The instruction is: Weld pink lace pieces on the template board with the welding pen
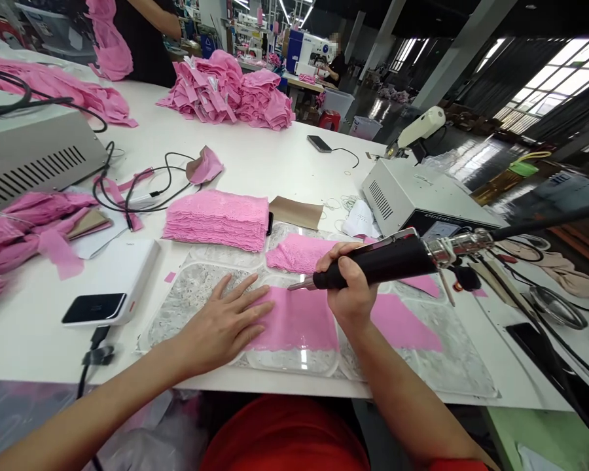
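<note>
My left hand point(228, 322) lies flat with its fingers spread, the fingertips on the left edge of a pink fabric piece point(299, 320). That piece rests on a clear, marbled mat point(191, 288). Wrapped round a black handheld tool point(387, 263) is my right hand point(351, 284); the tool's metal tip points left, at the top part of the fabric piece. A lacy pink piece point(297, 252) lies just behind it, and another pink piece point(402, 322) is to the right of my right wrist. Behind my left hand sits a neat stack of pink lace pieces point(216, 219).
A white power bank point(132, 278) with a cable lies at the left. Grey boxes stand at the left point(34, 150) and right point(427, 196). Pink fabric heaps point(226, 88) and a phone point(319, 143) lie farther back. A person point(144, 39) stands across the table.
</note>
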The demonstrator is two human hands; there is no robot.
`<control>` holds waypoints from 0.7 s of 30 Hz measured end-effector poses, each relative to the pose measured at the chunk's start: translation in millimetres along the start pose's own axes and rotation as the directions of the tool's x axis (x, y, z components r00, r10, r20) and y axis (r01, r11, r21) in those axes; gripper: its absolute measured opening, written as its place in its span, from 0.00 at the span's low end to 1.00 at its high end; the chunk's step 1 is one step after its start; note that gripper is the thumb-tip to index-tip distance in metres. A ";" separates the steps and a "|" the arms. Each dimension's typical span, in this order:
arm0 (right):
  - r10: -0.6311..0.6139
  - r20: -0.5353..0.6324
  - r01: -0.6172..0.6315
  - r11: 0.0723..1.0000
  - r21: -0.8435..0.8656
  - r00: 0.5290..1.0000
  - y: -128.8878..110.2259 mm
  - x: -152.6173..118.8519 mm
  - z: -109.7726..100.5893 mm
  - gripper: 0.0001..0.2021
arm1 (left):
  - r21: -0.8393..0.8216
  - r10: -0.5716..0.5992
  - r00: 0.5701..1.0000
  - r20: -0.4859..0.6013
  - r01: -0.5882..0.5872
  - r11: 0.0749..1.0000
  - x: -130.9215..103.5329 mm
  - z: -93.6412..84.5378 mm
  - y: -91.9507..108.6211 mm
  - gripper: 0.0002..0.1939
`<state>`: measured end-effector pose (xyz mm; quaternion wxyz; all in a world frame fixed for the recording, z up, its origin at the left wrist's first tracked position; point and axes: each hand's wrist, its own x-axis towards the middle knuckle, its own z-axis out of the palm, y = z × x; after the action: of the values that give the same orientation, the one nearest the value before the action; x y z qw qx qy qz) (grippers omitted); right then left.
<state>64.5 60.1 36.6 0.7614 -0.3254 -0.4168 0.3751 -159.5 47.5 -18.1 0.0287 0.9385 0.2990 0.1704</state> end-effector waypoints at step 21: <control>-0.022 -0.090 0.018 0.999 -0.048 0.996 -13.1 8.3 -27.2 0.03 | 0.037 0.019 1.000 0.014 -0.019 0.999 -0.2 -1.2 -1.2 0.20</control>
<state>95.4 55.5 38.5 0.7753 -0.3559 -0.3938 0.3423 -160.7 48.3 -17.3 0.0117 0.9428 0.2931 0.1585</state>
